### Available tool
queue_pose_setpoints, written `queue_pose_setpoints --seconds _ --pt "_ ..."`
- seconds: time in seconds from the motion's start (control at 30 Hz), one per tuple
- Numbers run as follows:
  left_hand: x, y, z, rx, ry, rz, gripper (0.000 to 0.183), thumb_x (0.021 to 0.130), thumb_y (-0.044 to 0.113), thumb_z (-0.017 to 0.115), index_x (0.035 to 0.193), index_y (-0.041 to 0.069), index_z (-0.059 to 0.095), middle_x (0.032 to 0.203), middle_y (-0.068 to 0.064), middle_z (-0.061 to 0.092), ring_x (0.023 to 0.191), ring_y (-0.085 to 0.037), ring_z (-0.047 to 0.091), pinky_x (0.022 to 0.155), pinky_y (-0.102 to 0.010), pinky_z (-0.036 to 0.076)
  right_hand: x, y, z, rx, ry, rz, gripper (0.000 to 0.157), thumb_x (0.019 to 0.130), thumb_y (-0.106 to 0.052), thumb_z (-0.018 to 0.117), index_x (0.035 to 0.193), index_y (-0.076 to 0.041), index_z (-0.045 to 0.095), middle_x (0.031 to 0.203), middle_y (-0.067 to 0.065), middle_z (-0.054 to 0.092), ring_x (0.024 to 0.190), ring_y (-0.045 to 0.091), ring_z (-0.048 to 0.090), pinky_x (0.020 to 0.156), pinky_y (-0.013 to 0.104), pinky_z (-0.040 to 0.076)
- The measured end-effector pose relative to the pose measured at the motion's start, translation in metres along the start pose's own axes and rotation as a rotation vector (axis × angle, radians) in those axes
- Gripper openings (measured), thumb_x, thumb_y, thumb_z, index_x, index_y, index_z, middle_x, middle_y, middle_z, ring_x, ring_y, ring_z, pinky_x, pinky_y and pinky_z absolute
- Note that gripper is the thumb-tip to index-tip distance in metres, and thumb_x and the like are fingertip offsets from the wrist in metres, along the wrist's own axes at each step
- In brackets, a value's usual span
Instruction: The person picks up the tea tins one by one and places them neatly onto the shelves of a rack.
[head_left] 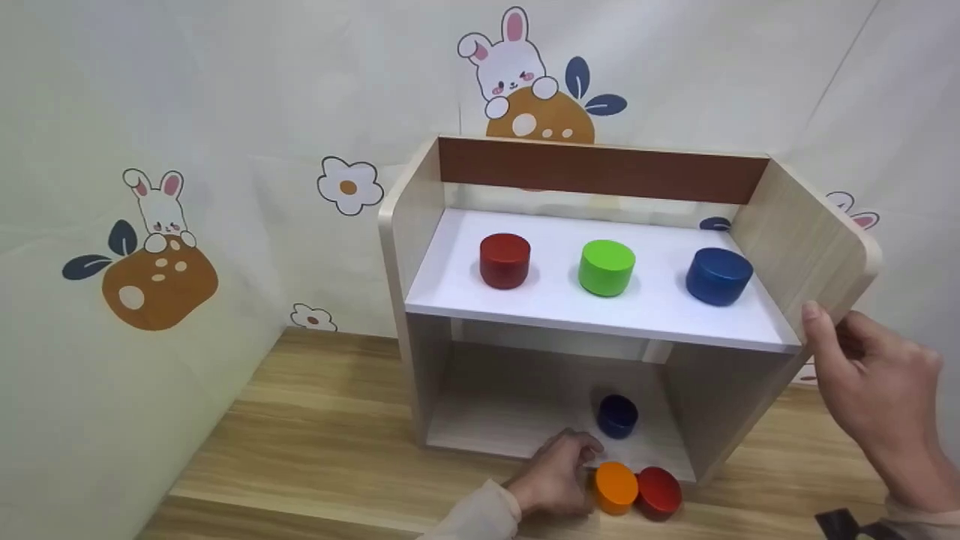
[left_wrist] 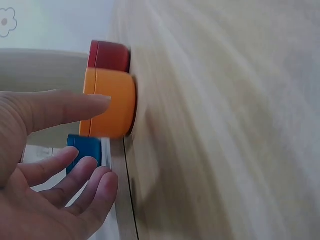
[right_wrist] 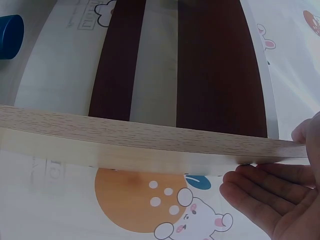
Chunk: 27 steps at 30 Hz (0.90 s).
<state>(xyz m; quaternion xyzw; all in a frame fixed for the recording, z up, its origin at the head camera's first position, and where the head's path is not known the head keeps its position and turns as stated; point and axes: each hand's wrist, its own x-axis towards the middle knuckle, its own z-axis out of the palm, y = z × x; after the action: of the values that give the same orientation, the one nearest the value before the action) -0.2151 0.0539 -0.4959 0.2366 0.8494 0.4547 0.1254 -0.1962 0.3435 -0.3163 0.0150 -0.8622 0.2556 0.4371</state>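
Note:
My left hand point(head_left: 559, 474) is low at the shelf's front edge, beside a short orange cylinder point(head_left: 616, 491). In the left wrist view its fingers are spread and slightly bent, and the thumb overlaps the orange cylinder point(left_wrist: 115, 117). A red cylinder point(head_left: 660, 495) stands against the orange one on the table. Behind them, a dark blue cylinder point(head_left: 618, 417) sits on the lower shelf board. My right hand point(head_left: 881, 382) holds the right side panel point(head_left: 814, 240) of the wooden shelf, thumb on one face and fingers on the other.
On the white upper board point(head_left: 555, 307) stand a red cylinder point(head_left: 505, 261), a green cylinder point(head_left: 607, 268) and a blue cylinder point(head_left: 718, 276), spaced apart. The shelf's left panel point(head_left: 412, 225) rises from the wood-grain table point(head_left: 315, 420). Behind hangs a rabbit-print cloth point(head_left: 247, 90).

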Motion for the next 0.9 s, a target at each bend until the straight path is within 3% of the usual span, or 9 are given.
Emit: queue_pose_setpoints --seconds 0.37,0.57,0.9 --pt "0.001 0.006 0.016 0.109 -0.025 -0.004 0.063 0.058 0.008 0.095 0.114 0.017 0.066 0.1 0.015 0.056 0.093 -0.001 0.05 0.096 -0.025 0.044 -0.001 -0.001 -0.001 0.004 -0.013 0.014 0.034 0.096 -0.022 0.065 0.093 0.011 0.074 0.082 0.031 0.07 0.067 -0.033 0.037 0.053 0.003 0.03" --pt "0.003 0.01 0.025 0.153 -0.011 -0.009 0.064 0.057 0.012 0.095 0.114 0.018 0.066 0.1 0.014 0.055 0.091 -0.001 0.05 0.093 -0.025 0.046 -0.002 -0.003 -0.001 -0.014 -0.046 0.059 0.036 0.098 -0.022 0.063 0.099 0.013 0.072 0.088 0.035 0.069 0.07 -0.035 0.034 0.054 0.001 0.03" --pt "0.004 0.011 0.037 0.173 -0.016 0.0 0.055 0.06 0.007 0.092 0.106 0.021 0.065 0.093 0.015 0.051 0.084 0.0 0.046 0.082 -0.021 0.042 -0.001 -0.001 0.0 0.008 -0.007 0.018 0.034 0.096 -0.022 0.066 0.093 0.011 0.075 0.084 0.03 0.07 0.073 -0.035 0.037 0.058 0.0 0.03"
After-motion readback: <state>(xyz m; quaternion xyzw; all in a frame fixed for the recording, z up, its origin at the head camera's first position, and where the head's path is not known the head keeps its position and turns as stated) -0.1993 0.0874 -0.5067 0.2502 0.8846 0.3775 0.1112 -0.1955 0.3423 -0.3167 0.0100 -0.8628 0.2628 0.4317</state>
